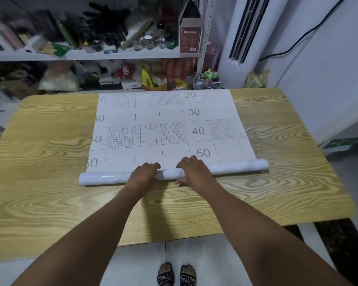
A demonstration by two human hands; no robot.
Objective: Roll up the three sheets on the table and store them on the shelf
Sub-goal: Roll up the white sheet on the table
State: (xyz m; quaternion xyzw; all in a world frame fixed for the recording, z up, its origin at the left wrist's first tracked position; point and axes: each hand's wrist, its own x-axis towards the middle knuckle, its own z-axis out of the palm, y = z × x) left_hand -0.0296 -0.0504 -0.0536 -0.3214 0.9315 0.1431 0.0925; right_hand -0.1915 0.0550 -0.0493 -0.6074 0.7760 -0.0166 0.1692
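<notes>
— What takes up the most room?

— The wood-grain table (50,162), which fills most of the view. Its far edge sits just in front of a white shelf (116,55) crowded with bottles, boxes and bags. A tall white unit (236,38) stands beyond the far right corner.

— And the sheet?

— A white sheet (170,120) printed with grids and the numbers 20 to 50 lies flat down the middle. Its far edge reaches the table's far edge. Bare wood shows on both sides of it, wider on the left than on the right.

— How far is it rolled?

— The near end is wound into a glossy roll (236,167) lying across the table. It sits slightly askew, the right end farther away than the left. Between the roll and the near table edge there is a broad strip of bare wood, crossed only by the two forearms.

— The hands?

— Both are on the middle of the roll, close together with a short piece of it showing between them. The left hand (142,176) lies over the top, its fingers (153,166) curled down the far side onto the flat sheet. The right hand (194,172) does likewise, its fingers (187,161) wrapped over the roll just below the 50. Its thumb (181,181) is tucked against the near side at the tabletop.
</notes>
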